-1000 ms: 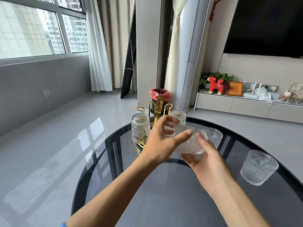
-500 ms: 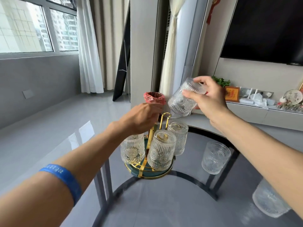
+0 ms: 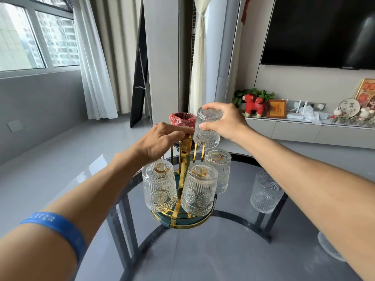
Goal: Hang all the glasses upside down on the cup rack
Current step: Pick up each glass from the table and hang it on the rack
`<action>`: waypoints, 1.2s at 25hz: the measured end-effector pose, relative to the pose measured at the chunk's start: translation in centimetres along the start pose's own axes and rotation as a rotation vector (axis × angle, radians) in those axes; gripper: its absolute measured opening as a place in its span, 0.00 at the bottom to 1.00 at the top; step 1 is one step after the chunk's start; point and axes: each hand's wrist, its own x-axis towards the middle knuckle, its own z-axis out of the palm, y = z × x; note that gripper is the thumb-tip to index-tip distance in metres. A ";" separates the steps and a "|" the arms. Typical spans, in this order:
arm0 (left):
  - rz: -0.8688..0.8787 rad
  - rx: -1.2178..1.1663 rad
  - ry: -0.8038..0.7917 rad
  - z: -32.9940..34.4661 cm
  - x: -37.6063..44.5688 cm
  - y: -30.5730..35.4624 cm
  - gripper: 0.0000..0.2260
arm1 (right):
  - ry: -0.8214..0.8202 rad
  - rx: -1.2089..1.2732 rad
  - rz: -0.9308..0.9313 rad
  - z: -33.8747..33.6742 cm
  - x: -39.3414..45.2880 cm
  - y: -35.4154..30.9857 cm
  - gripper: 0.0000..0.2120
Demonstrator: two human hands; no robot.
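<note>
A gold cup rack [image 3: 183,159] with a round teal base stands on the dark glass table [image 3: 223,250]. Three embossed clear glasses hang upside down on it: left [image 3: 159,188], front [image 3: 198,192], right [image 3: 220,169]. My right hand [image 3: 225,123] grips a fourth glass [image 3: 207,128] upside down, just over a rear gold prong. My left hand [image 3: 160,140] rests on the rack's top, fingers curled on its handle. Another glass [image 3: 264,192] stands upright on the table to the right. A further glass [image 3: 329,248] shows partly under my right forearm.
The table's curved far edge [image 3: 243,154] lies just behind the rack. Beyond it on the floor stands a bin with a red liner [image 3: 181,120]. A low TV cabinet [image 3: 304,130] with ornaments runs along the right wall.
My right hand has lowered the held glass and turned it fully upside down over the rack. My left hand stays on the rack's top. The camera has come closer.
</note>
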 end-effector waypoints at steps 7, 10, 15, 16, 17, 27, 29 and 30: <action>0.000 -0.032 0.018 0.6 -0.3 -0.4 0.21 | -0.074 -0.126 0.131 2.4 -0.4 0.8 0.24; -0.010 -0.022 0.040 0.8 -0.2 -0.6 0.21 | -0.168 -0.182 0.159 3.3 -0.5 1.2 0.23; -0.036 -0.069 0.070 1.3 0.0 -0.4 0.23 | -0.238 -0.280 0.206 4.3 -0.5 1.8 0.22; -0.045 -0.073 0.075 1.4 0.1 -0.3 0.23 | -0.240 -0.285 0.214 4.4 -0.5 1.7 0.22; -0.056 -0.070 0.082 1.5 0.1 -0.2 0.24 | -0.241 -0.287 0.215 4.5 -0.5 1.6 0.22; 0.043 0.507 0.185 9.7 -3.2 10.0 0.27 | 0.037 0.164 0.183 -3.9 -14.4 3.1 0.17; -0.001 0.164 0.250 13.7 -5.4 12.6 0.25 | 0.108 0.237 0.241 -6.4 -19.4 5.0 0.16; -0.092 -0.025 0.250 15.3 -6.4 12.8 0.25 | 0.160 0.272 0.273 -6.7 -20.8 6.1 0.16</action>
